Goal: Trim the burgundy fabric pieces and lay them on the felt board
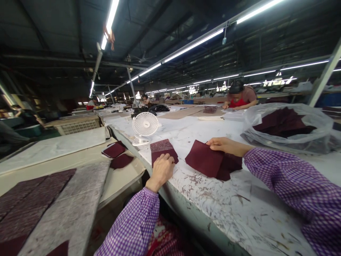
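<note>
On the white table, my left hand (161,171) lies over the near edge of a small maroon fabric stack (163,146), its fingers spread slightly and resting on top. The stack's upper band looks speckled and greyish. To the right, my right hand (226,145) pinches the upper edge of a maroon fabric piece (204,160) between thumb and fingers. That piece is tilted up a little, and more maroon pieces (233,163) lie under and behind it. Both arms wear purple checked sleeves.
A white fan (145,124) stands beyond my left hand. At right, a clear plastic bag (287,140) holds dark maroon pieces. Maroon pieces (122,161) and speckled panels (34,201) lie on the left-hand surfaces. A person (241,97) in a red apron works across the table.
</note>
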`<action>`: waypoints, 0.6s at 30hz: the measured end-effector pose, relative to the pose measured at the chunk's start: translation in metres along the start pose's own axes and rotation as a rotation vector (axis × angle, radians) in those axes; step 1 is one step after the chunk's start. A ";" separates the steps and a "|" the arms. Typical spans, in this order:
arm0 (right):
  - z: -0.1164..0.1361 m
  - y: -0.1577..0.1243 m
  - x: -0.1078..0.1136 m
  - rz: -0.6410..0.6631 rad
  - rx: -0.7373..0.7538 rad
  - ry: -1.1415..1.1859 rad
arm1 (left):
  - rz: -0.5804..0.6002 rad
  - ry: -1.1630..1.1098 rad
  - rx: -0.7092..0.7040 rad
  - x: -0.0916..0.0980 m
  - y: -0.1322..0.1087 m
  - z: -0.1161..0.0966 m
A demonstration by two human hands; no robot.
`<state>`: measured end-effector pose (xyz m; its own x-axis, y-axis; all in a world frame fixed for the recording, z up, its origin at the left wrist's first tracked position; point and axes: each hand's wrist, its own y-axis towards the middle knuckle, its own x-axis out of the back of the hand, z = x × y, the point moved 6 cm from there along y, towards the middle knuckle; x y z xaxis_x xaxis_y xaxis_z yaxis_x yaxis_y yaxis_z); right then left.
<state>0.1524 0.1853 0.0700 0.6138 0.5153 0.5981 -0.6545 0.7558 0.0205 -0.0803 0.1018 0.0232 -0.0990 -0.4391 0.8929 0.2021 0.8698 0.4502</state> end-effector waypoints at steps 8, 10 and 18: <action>-0.029 0.000 0.046 -0.318 -0.124 -0.278 | -0.038 -0.178 0.070 0.000 0.002 0.005; -0.035 -0.002 0.056 -0.370 -0.151 -0.640 | -0.103 -0.425 0.216 -0.002 0.003 0.019; 0.032 0.034 -0.035 -0.109 0.307 -0.860 | -0.215 -0.937 0.504 -0.021 -0.001 0.065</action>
<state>0.0946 0.1804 0.0753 0.2195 -0.1236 0.9678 -0.7765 0.5783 0.2500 -0.1413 0.1251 0.0044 -0.8325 -0.4326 0.3462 -0.3102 0.8816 0.3557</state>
